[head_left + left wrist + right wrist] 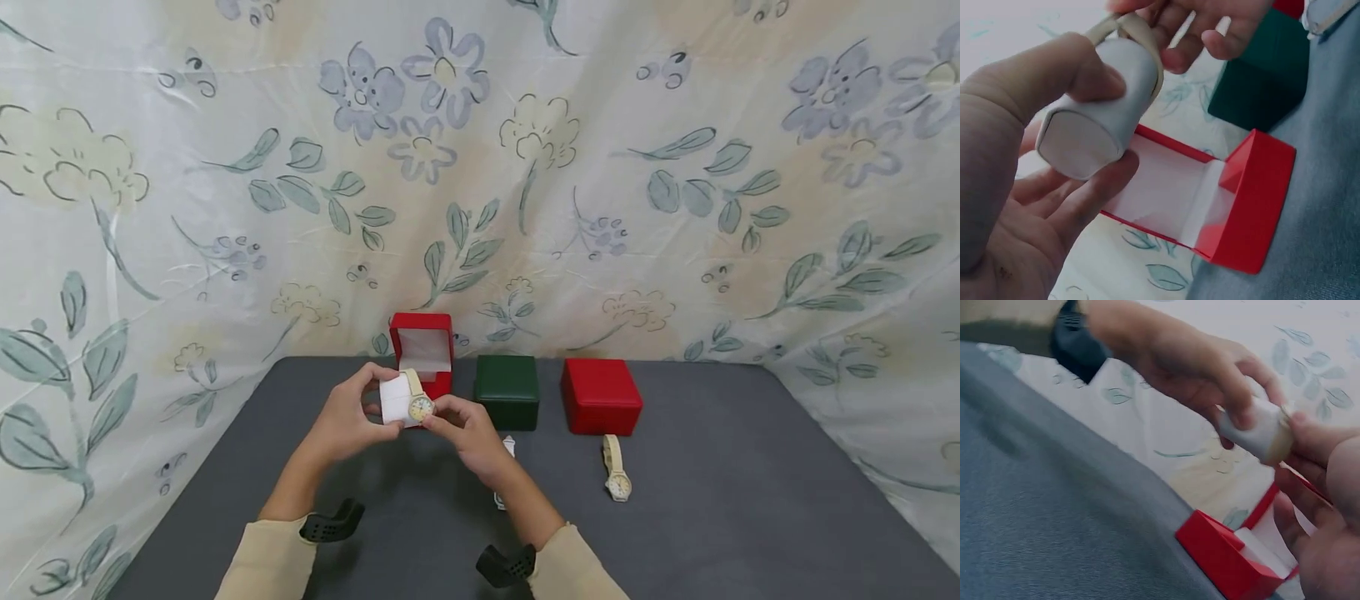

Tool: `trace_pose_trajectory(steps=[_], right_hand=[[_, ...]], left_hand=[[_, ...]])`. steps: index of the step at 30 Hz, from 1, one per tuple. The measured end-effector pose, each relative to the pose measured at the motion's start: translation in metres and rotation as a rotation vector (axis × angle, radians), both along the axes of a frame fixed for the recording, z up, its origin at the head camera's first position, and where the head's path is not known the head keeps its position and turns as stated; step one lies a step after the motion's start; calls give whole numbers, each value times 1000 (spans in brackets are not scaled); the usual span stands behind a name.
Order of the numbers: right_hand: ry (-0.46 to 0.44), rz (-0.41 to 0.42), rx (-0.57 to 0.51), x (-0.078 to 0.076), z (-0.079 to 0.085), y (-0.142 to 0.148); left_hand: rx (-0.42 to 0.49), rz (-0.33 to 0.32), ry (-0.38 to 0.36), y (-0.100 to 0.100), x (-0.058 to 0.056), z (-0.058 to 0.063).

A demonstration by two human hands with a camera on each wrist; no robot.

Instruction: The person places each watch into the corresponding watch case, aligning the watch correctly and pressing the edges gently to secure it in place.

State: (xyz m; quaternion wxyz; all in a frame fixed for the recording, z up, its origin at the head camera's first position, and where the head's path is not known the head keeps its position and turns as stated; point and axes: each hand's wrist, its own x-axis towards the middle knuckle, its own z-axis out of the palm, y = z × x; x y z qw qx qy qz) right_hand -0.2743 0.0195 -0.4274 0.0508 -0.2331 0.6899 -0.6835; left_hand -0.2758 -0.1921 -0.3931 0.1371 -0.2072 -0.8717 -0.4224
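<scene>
My left hand (341, 423) grips a white watch cushion (393, 402), thumb on one side and fingers on the other. A wristwatch (421, 407) with a cream strap and a round, gold-rimmed face sits at the cushion's right end. In the left wrist view its strap (1149, 47) loops around that end. My right hand (471, 437) pinches the watch by its face. Both hands are raised in front of an open red watch box (421, 322), whose lid stands up and shows a white lining. The hands and cushion partly hide the box's base.
A closed green box (507, 392) and a closed red box (600, 396) stand right of the open one. A cream-strapped watch (618, 483) lies before the red box. My right forearm partly covers a white watch (509, 445). Floral cloth (480, 208) hangs behind the dark grey table (720, 500).
</scene>
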Motion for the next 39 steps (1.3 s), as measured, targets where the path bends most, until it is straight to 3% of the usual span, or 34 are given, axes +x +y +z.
trace_pose_trajectory(steps=[4, 7, 11, 16, 18, 20, 25, 28, 31, 39], right_hand=[[86, -67, 61, 13, 12, -6], [135, -159, 96, 19, 16, -8], [166, -255, 123, 15, 5, -11], [206, -280, 116, 11, -5, -10], [212, -284, 132, 10, -5, -7], [185, -238, 135, 10, 2, 0], [128, -2, 121, -1, 18, 21], [132, 80, 147, -6, 19, 30], [132, 120, 153, -7, 22, 37], [108, 138, 156, -9, 27, 45]], left_hand=[[-10, 60, 59, 1, 0, 0], [41, 112, 69, 3, 0, -1], [116, 164, 51, 9, -1, -3], [177, 191, -5, 14, 0, -5], [209, 152, -51, 14, 0, -6], [237, 62, -101, 12, 0, -7], [249, -208, -196, 9, 0, -4], [243, -312, -211, 9, 1, -2], [256, -370, -217, 10, 3, 1], [253, -405, -189, 11, 4, 2]])
